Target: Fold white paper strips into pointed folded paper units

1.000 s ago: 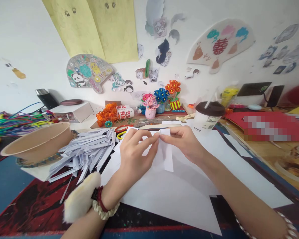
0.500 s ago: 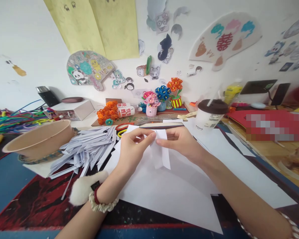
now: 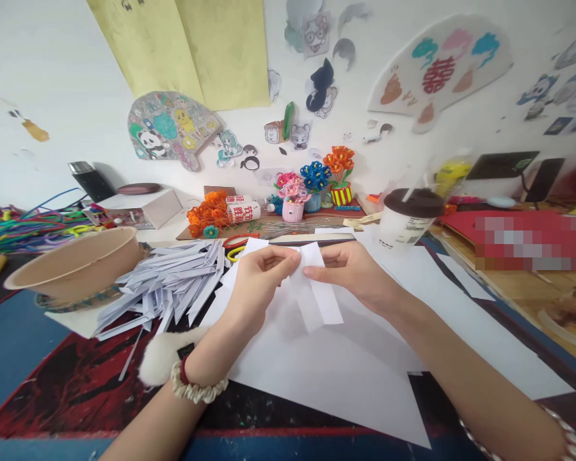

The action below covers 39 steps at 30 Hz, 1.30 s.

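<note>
Left hand [image 3: 265, 278] and right hand [image 3: 349, 266] pinch a folded, smooth white paper strip [image 3: 322, 288] between thumbs and fingers, above a broad flat sheet [image 3: 326, 378]. Leftward, slim, crisp-edged paper pieces [image 3: 170, 275] form a spiky heap beside a smooth beige bowl [image 3: 81, 266].

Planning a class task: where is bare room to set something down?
Bare: the blue surface between the beige round bowl and the red-black mat; the large white paper sheet, below the hands. Crowded: around the folded white paper strips and colourful craft flowers.
</note>
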### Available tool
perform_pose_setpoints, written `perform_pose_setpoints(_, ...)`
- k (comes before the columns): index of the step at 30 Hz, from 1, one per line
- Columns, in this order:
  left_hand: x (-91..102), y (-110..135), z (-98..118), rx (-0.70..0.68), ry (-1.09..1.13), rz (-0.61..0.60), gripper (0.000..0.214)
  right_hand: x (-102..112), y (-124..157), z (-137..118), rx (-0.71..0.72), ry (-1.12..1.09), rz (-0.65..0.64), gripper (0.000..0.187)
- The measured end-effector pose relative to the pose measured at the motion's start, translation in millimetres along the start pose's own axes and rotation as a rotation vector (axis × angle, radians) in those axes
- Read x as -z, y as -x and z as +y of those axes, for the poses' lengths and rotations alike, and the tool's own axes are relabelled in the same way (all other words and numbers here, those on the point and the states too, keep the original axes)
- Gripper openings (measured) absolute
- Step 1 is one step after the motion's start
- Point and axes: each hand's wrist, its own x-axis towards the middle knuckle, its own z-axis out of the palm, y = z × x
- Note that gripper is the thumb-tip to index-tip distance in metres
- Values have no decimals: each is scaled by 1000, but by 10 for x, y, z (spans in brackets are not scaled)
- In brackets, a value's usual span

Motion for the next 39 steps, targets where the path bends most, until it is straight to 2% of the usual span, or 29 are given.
perform_pose_setpoints(6,-23,6,-11,-7,20,26,18,-8,6,17,1,-25,-13,26)
perform_pose_setpoints(19,-75,37,1,-47,34,66,16,-62,-3,59,53,11,98,21)
perform_pose_setpoints(23,-31,23,39,-27,-32,25,18,-63,-1,44,34,44,126,20)
perform_pose_setpoints(27,30,12,56,-77,-147,-22,19,-61,0,37,30,51,160,18)
perform_pose_setpoints(31,53,9,37,-131,-221,13,21,-65,4,36,29,11,140,20)
perform_pose_setpoints(39,24,27,66,-93,-130,15,18,-49,4,47,8,-77,66,31)
